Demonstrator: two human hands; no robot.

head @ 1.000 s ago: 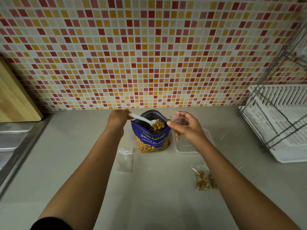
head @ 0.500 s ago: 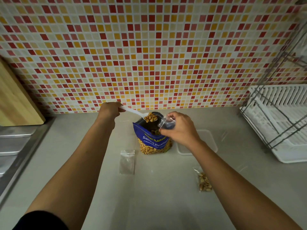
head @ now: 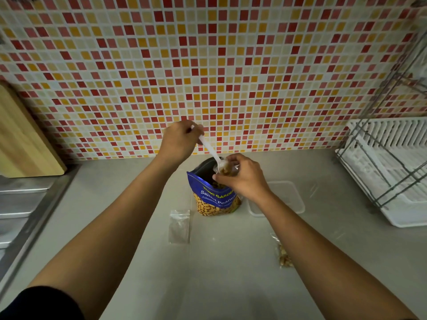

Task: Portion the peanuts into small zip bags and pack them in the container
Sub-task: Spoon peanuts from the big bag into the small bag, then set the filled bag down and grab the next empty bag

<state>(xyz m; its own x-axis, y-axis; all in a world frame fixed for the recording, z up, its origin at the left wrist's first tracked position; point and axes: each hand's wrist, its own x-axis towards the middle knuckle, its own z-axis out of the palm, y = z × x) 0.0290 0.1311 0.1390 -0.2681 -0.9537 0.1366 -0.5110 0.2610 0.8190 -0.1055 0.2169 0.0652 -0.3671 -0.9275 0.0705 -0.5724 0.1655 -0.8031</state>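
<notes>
A blue bag of salted peanuts (head: 215, 197) stands open on the counter. My left hand (head: 179, 140) grips a white plastic spoon (head: 209, 147), tilted steeply with its bowl down in a small clear zip bag (head: 225, 168). My right hand (head: 243, 177) pinches that zip bag open just above the peanut bag's mouth; peanuts show inside it. An empty zip bag (head: 179, 226) lies flat to the left of the peanut bag. A filled zip bag (head: 283, 255) lies at the right, partly hidden by my right forearm. The clear container (head: 293, 197) sits behind my right wrist.
A white dish rack (head: 392, 172) with a wire frame fills the right side. A wooden cutting board (head: 20, 139) leans against the tiled wall at the left, above a steel sink (head: 18, 204).
My left hand has lifted the loaded spoon out of the peanut bag and tipped it into the small zip bag. My right hand brought that bag over the peanut bag's mouth.
</notes>
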